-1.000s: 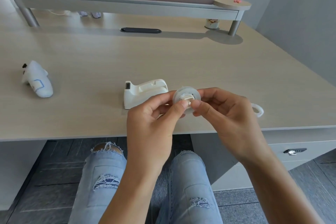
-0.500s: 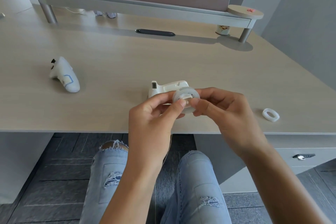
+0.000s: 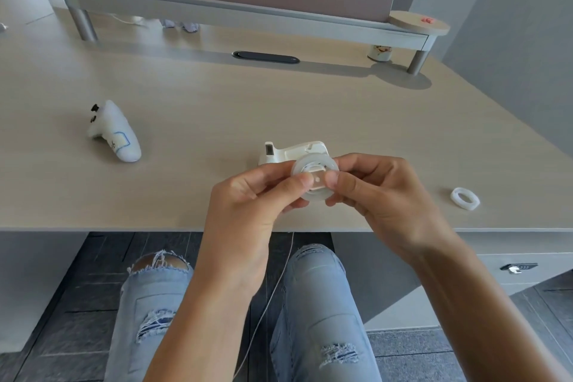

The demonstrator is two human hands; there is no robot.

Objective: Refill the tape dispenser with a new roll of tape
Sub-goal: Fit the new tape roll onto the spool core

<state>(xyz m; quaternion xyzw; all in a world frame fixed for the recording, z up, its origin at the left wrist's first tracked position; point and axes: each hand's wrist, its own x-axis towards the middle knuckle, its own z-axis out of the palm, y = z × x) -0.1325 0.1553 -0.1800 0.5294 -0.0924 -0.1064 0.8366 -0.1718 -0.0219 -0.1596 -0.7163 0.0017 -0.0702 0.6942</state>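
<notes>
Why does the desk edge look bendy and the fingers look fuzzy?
Head view: the wide-angle lens bows the desk edge; the left hand and right hand holding the tape roll look slightly soft; soft daylight leaves only faint shadows.

White controller: blue-outlined label, handwritten mark, illegible.
</notes>
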